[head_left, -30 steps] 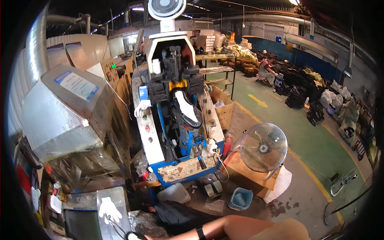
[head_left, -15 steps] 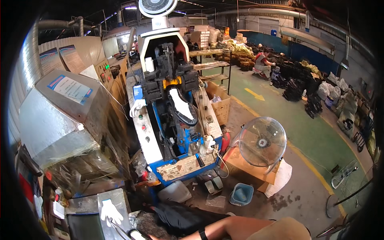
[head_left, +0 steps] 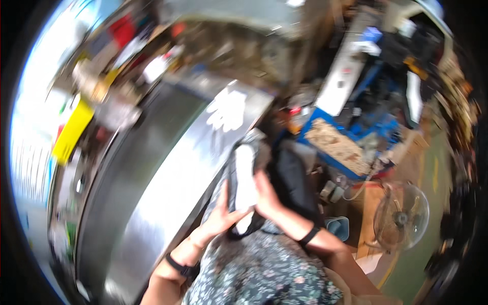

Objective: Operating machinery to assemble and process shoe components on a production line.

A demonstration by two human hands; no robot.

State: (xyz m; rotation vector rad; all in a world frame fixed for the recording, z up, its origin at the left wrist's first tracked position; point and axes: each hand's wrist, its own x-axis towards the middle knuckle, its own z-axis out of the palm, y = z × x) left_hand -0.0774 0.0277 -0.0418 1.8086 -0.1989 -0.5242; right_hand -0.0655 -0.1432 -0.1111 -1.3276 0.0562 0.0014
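Note:
A dark shoe upper with a long white insole lies lengthwise over my lap, its sole side up. My left hand is at its lower left, fingers along the side and thumb across the white insole. Against the right edge presses my right hand, so the shoe sits between both hands. Motion blur softens the fingers. Beyond the shoe, a white glove rests on a shiny metal ledge.
A dark belt runs beside the metal ledge. At upper right stands the blue-framed machine, another white-soled shoe in it. A round fan and a blue bin are at right. A yellow box is far left.
My view has swung left and down, shifting the machine and fan to the right. Both hands now show on a white-soled shoe in my lap; earlier an arm reached toward the metal ledge.

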